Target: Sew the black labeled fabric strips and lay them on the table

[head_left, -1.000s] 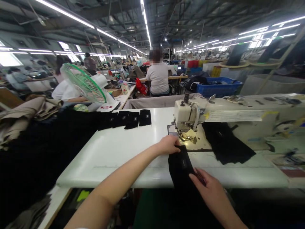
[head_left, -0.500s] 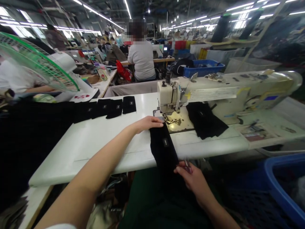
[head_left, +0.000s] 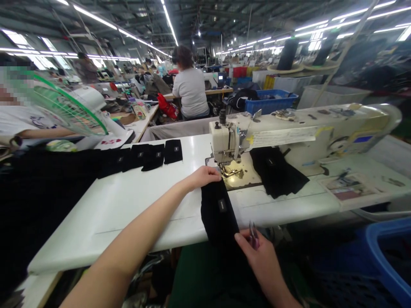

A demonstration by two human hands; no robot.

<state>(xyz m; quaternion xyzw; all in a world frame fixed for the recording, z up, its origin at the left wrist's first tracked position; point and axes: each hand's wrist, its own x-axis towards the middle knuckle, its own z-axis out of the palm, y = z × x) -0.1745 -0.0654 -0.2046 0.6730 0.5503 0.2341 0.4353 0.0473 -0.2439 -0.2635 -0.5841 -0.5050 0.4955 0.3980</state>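
Observation:
A black cloth piece (head_left: pixel 218 218) with a small label hangs over the front edge of the white sewing table (head_left: pixel 135 209). My left hand (head_left: pixel 207 175) pinches its top corner, just left of the needle area of the sewing machine (head_left: pixel 224 143). Lower down, my right hand (head_left: pixel 258 252) grips the cloth's right edge, with small thread snips (head_left: pixel 253 236) also held in the palm. To the right of the needle, another black piece (head_left: pixel 278 171) lies on the machine bed. Several labelled black pieces (head_left: pixel 173 151) are laid in a row at the table's back left.
A green-rimmed fan (head_left: pixel 64 98) stands at the left, beside a large dark cloth pile (head_left: pixel 38 205). Blue baskets are at the lower right (head_left: pixel 385 244) and behind the machine (head_left: pixel 271 100). A seated person (head_left: pixel 192 87) faces away further back.
The camera view has tilted up slightly, so the table sits lower in the picture. Both hands still hold the cloth in nearly the same places.

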